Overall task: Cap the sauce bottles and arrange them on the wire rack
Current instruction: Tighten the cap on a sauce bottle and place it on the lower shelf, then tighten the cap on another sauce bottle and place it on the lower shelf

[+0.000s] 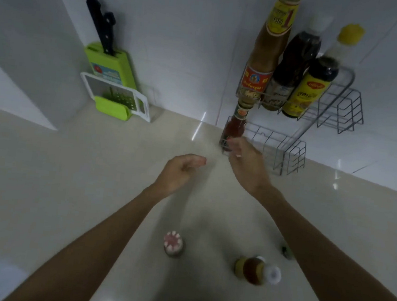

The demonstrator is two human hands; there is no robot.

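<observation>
Right hand (245, 162) fingers at red sauce bottle (234, 127), grip unclear; left hand (180, 170) loosely open, empty; counter (93, 163) beneath clear.

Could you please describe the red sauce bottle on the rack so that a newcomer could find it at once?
Find the wire rack in the counter's far right corner by the wall. On its lower shelf, at the left end, stands the red sauce bottle, beside the right hand. It stands alone there; the other racked bottles share the upper shelf.

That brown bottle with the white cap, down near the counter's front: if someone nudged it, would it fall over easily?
Probably fairly easily. The brown bottle stands upright and looks tall with a narrow neck, so a push near the white cap could tip it. It seems mostly full, which may steady it. The glossy counter might let it slide instead.
</observation>
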